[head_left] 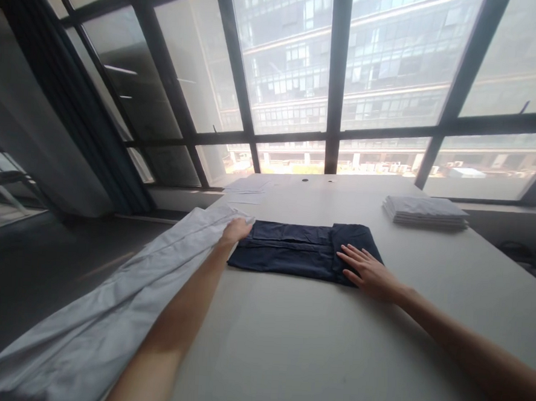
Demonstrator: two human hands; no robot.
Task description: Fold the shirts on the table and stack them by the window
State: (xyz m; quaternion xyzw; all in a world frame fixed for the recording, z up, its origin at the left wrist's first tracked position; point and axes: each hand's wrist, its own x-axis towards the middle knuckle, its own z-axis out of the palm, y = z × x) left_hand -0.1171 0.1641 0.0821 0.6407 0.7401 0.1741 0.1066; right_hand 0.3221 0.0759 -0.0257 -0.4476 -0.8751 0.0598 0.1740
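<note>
A folded navy garment [292, 250] lies flat near the middle of the white table [313, 354]. My right hand [367, 271] rests open and flat on its right end, fingers spread. My left hand [236, 230] is at the garment's left end, fingers curled down onto its edge; whether it grips the cloth I cannot make out. A long white sheet of fabric [121, 294] runs along the table's left side under my left forearm and hangs over the edge.
A stack of folded light garments [424, 211] sits at the table's far right. Some papers [245, 190] lie at the far left corner. Large windows stand behind the table; dark floor lies to the left.
</note>
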